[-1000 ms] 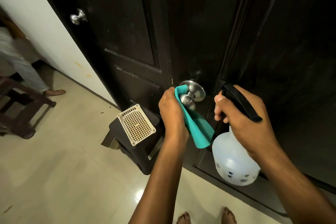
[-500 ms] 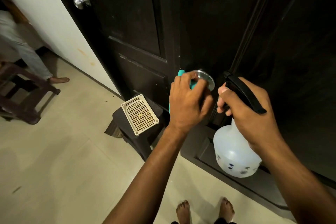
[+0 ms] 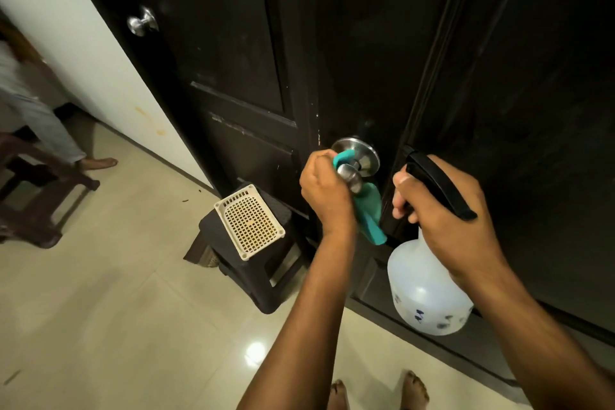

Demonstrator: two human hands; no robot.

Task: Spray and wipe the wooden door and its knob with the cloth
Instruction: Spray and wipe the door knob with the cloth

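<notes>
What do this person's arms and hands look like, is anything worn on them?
Nothing is worn. The left hand and right hand are bare, with no gloves, rings, watch or bracelets in view. Both forearms are bare too; no sleeve shows anywhere up to the picture's bottom edge.

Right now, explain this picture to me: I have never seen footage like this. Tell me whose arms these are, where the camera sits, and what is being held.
There is no machine here. The camera sits on a person's head, looking down at their own bare arms and feet. The left hand holds a teal cloth against the silver knob of a dark wooden door. The right hand grips a white spray bottle by its black trigger head. On the tiled floor stands a dark stool with a cream perforated tray on it.
</notes>
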